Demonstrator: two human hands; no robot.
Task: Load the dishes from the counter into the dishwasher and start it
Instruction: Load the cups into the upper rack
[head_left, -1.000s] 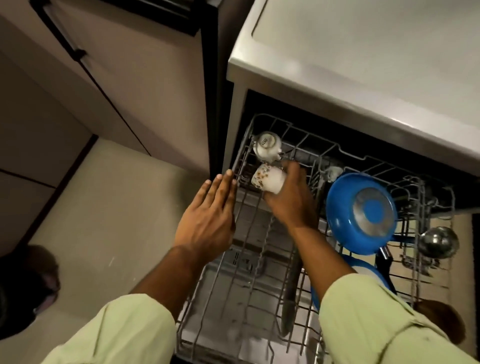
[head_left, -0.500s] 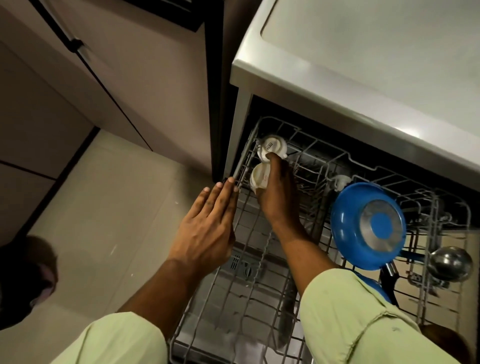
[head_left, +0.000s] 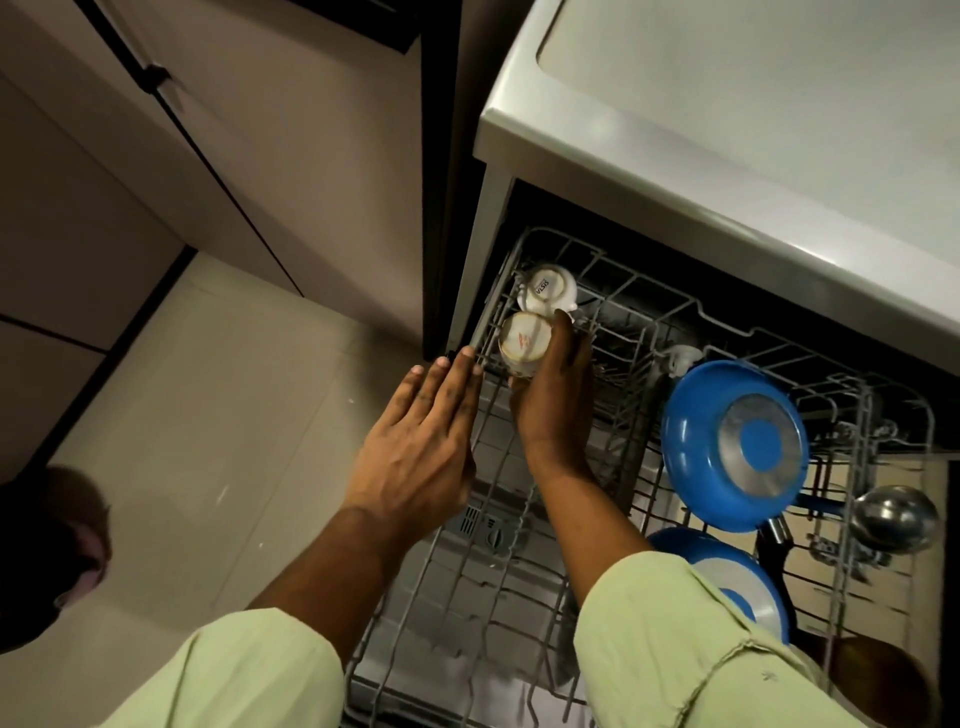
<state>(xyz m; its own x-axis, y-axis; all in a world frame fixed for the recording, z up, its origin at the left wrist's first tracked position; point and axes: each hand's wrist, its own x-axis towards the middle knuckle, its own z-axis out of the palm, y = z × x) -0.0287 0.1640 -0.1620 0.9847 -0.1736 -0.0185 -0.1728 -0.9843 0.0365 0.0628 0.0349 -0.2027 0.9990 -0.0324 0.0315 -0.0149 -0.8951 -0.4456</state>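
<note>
The dishwasher's wire rack (head_left: 628, 332) is pulled out below the counter. My right hand (head_left: 558, 400) grips a white patterned cup (head_left: 522, 344), held upside down at the rack's far left corner. A second white cup (head_left: 546, 287) sits upside down just behind it, the two touching. My left hand (head_left: 423, 441) is flat with straight fingers, its fingertips at the rack's left rim, holding nothing. A blue pan (head_left: 735, 444) stands on edge in the rack to the right. Another blue pan (head_left: 727, 582) lies below it, partly hidden by my sleeve.
A steel ladle (head_left: 893, 517) rests at the rack's right side. The pale counter (head_left: 753, 130) overhangs the rack at the back. Cabinet doors (head_left: 234, 130) and tiled floor (head_left: 208, 415) lie to the left. A dark object (head_left: 41, 551) sits on the floor at the left edge.
My right hand turned the patterned cup from lying sideways to upside down and set it against the other cup at the corner. My left hand stayed by the rack's rim.
</note>
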